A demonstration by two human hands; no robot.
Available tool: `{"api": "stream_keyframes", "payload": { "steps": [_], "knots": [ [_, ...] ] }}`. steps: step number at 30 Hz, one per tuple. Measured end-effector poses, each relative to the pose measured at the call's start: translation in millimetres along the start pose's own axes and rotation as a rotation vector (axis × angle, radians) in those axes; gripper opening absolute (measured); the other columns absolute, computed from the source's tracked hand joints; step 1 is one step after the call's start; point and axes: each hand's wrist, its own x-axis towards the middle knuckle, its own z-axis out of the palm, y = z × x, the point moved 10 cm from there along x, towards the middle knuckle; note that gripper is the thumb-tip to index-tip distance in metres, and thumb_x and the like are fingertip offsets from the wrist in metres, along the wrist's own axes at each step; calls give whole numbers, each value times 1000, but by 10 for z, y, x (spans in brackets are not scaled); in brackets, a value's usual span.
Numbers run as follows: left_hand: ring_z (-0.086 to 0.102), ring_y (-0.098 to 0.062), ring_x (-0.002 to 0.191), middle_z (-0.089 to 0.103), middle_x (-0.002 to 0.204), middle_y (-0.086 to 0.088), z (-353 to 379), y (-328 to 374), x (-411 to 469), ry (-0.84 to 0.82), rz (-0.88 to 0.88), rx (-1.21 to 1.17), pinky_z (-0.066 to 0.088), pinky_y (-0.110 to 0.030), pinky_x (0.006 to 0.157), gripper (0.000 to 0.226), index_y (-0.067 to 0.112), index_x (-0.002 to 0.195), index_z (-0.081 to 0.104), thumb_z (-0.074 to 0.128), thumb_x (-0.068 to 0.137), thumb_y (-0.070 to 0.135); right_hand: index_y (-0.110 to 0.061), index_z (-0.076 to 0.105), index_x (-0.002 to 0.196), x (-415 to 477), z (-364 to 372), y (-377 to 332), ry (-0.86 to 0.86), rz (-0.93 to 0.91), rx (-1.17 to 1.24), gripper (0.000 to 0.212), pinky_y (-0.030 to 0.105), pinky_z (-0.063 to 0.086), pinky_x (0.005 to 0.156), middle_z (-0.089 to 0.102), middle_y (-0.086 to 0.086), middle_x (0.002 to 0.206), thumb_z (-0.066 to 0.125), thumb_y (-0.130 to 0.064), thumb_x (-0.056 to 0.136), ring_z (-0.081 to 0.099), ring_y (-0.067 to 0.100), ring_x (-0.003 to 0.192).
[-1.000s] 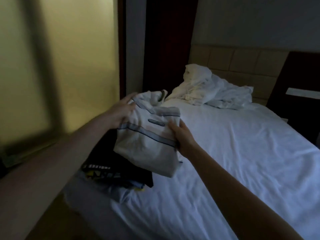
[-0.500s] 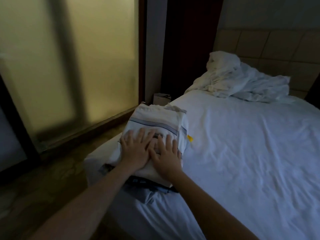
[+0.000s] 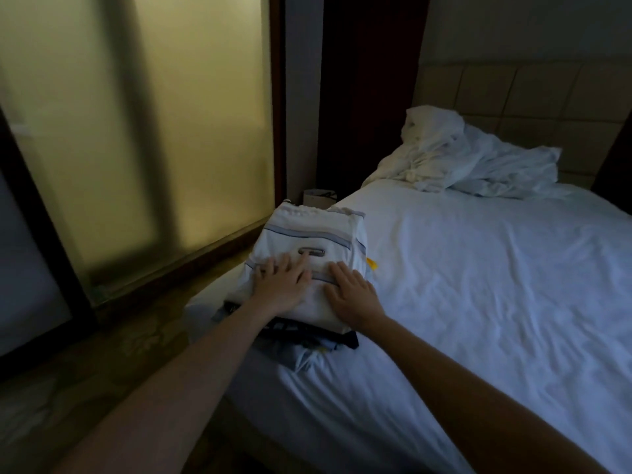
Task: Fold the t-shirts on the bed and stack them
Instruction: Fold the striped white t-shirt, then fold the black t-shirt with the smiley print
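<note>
A folded white t-shirt with grey-blue stripes (image 3: pixel 309 234) lies on top of a stack of folded shirts (image 3: pixel 307 336) at the near left corner of the bed (image 3: pixel 478 302). Dark and yellow fabric shows under it. My left hand (image 3: pixel 282 285) lies flat on the white shirt's near left part, fingers spread. Beside it, my right hand (image 3: pixel 352 292) presses flat on the near right part. Both hands hold nothing.
A crumpled white sheet and pillow (image 3: pixel 461 159) lie at the head of the bed by the padded headboard (image 3: pixel 530 107). A frosted glass partition (image 3: pixel 154 131) stands to the left across a strip of floor. A small white bag (image 3: pixel 319 198) sits beside the bed.
A second ago both hands carried the white shirt above the stack. It now lies on the stack, and the hands have spread a little apart on top of it.
</note>
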Motion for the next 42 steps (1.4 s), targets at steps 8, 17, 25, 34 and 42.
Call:
{"api": "stream_keyframes", "payload": {
  "steps": [8,17,25,34,42],
  "knots": [
    [42,-34,121,46,127,-15,-61,745,-344,131,141,-118,38,-43,97,34,9,120,52,36,97,30,-15,34,143,-739,-542,489,146,0,-25,48,30,21,110,37,4,149,36,-35,100,33,19,137],
    [59,-31,88,63,96,-14,323,2712,-520,18,405,-307,45,-36,76,33,5,93,60,38,98,29,-10,62,119,-1741,-1691,1672,403,130,-89,32,32,40,95,67,9,115,49,-24,94,60,26,110],
    [53,-27,77,56,77,-7,1002,4583,-1048,-98,530,-430,37,-31,66,31,15,67,44,39,94,28,-13,65,112,-3137,-2445,3006,527,407,-156,25,33,39,92,70,5,105,53,-19,92,63,26,100],
    [56,-25,106,62,119,-4,2158,6447,-1946,-324,777,-372,46,-33,88,32,17,117,58,42,97,35,-14,63,115,-4744,-2841,4319,615,768,-140,27,34,40,89,68,5,110,48,-21,94,60,26,102],
    [43,-30,123,54,134,-7,2817,7400,-1924,-154,830,-254,32,-33,98,38,21,132,50,39,98,34,-18,62,118,-5634,-2584,5334,589,969,-234,28,31,29,95,63,2,120,50,-22,92,51,23,118]
  ]
}}
